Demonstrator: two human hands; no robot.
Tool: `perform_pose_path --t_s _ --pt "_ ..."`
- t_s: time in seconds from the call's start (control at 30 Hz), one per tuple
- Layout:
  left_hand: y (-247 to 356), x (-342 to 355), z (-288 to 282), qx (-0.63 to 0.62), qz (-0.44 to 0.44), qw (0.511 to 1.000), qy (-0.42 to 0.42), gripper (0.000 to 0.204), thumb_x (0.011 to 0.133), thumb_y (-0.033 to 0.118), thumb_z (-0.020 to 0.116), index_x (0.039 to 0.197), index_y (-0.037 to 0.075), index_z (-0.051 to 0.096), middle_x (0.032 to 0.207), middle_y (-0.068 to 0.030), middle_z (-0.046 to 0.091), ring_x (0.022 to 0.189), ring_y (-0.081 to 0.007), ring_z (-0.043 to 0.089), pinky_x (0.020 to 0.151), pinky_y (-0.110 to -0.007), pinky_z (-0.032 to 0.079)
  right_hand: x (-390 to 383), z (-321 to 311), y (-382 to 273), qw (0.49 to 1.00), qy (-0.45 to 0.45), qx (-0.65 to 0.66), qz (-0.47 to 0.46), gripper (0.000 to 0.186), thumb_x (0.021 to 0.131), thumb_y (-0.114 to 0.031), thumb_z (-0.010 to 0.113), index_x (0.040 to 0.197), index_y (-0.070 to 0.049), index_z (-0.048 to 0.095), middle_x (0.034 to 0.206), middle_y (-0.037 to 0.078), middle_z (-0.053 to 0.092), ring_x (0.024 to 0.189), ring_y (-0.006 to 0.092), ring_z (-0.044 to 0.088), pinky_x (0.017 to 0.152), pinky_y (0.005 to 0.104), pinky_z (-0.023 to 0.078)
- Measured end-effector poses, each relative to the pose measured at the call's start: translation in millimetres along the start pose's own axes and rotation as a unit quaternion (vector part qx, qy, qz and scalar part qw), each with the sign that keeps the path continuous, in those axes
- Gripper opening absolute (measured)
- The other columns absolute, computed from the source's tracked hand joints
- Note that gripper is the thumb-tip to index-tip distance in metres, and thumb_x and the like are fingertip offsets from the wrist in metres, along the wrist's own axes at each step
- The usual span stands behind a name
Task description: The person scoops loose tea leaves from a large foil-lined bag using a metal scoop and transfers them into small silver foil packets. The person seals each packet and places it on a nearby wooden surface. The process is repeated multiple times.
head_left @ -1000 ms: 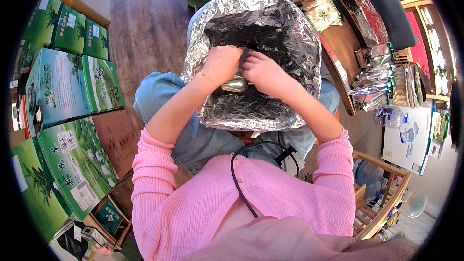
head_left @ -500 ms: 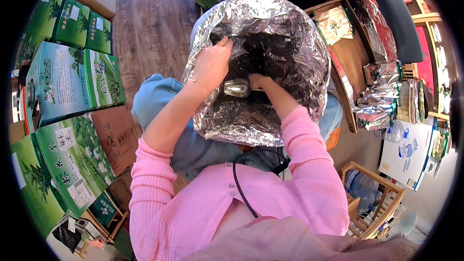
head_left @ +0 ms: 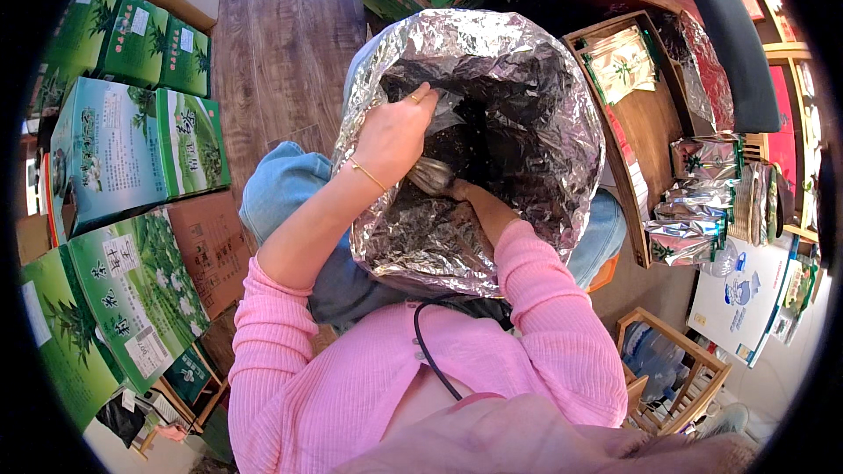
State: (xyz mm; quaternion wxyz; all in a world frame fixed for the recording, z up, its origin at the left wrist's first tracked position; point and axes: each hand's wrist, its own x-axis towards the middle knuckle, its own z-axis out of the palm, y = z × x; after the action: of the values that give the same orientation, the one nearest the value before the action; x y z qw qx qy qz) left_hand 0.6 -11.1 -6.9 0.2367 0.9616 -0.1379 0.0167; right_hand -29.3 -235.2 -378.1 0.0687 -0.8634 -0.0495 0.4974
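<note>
A big foil bag [head_left: 492,31], its mouth spread wide, stands between my knees with dark loose material [head_left: 472,136] deep inside. My left hand [head_left: 399,130] reaches over the near left rim into the bag, fingers pinched together. A pale, see-through patch shows beside those fingertips; whether they grip it is unclear. Low in the mouth, my right hand [head_left: 464,193] is wrapped round the end of a shiny metal scoop [head_left: 430,175]. The scoop's rounded head points left, just below my left hand. The right fingers are partly in shadow.
Green printed cartons [head_left: 132,294] are stacked along the left. At right, a wooden tray [head_left: 645,96] holds flat packets, with silver pouches [head_left: 702,202] beside it. A wooden rack [head_left: 676,369] with plastic bottles stands at lower right. Wood flooring [head_left: 277,53] runs ahead.
The scoop has tilted and sunk slightly lower in the bag with my right hand. My left hand has shifted a little right and down. The bag's mouth sits lower in view.
</note>
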Motion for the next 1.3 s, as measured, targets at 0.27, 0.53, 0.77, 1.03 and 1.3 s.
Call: perform_pose_path --t_s 0.27,0.53,0.77,1.03,1.3 --pt "-9 -2 1 -0.004 -0.005 1.000 0.021 0.042 0.077 -0.002 0.053 0.118 0.002 0.059 0.127 -0.0130 0.059 0.093 -0.0330 0.065 0.080 -0.042 0.053 -39 -85 -9 0.992 0.124 -0.017 0.004 0.050 0.085 -0.028 0.063 0.123 0.004 0.056 0.116 0.022 0.063 0.103 0.0369 0.063 0.086 0.0459 0.052" --pt "-12 -5 -6 0.011 0.003 1.000 0.018 0.043 0.077 -0.002 0.054 0.119 0.003 0.058 0.127 -0.0125 0.059 0.091 -0.0325 0.066 0.078 -0.043 0.054 -55 -118 30 0.929 0.345 -0.100 0.093 0.031 0.086 -0.007 0.054 0.114 0.007 0.050 0.099 0.022 0.067 0.087 0.0345 0.068 0.073 0.0440 0.056" --pt "-14 -5 -4 0.007 0.007 1.000 0.021 0.041 0.077 -0.002 0.053 0.118 0.003 0.060 0.127 -0.0128 0.059 0.091 -0.0327 0.066 0.080 -0.042 0.054 -50 -62 34 0.943 0.281 -0.106 0.145 0.072 0.086 -0.009 0.060 0.141 0.010 0.018 0.113 0.026 0.061 0.103 0.0339 0.063 0.078 0.0419 0.056" --pt "-9 -8 -11 -0.042 0.018 0.999 0.029 0.042 0.078 -0.002 0.053 0.118 0.003 0.060 0.125 -0.0136 0.060 0.094 -0.0330 0.065 0.083 -0.042 0.053 -73 -106 49 0.972 0.164 -0.165 0.038 0.085 0.084 -0.016 0.063 0.143 0.012 0.008 0.118 0.035 0.055 0.105 0.0382 0.061 0.083 0.0418 0.053" --pt "-9 -9 -8 -0.035 0.004 0.999 0.021 0.041 0.078 -0.002 0.052 0.117 0.004 0.061 0.125 -0.0116 0.060 0.094 -0.0327 0.065 0.082 -0.042 0.053 -35 -51 32 0.977 0.153 -0.092 0.113 0.090 0.086 -0.024 0.061 0.140 0.018 0.003 0.106 0.032 0.061 0.103 0.0359 0.063 0.086 0.0410 0.052"
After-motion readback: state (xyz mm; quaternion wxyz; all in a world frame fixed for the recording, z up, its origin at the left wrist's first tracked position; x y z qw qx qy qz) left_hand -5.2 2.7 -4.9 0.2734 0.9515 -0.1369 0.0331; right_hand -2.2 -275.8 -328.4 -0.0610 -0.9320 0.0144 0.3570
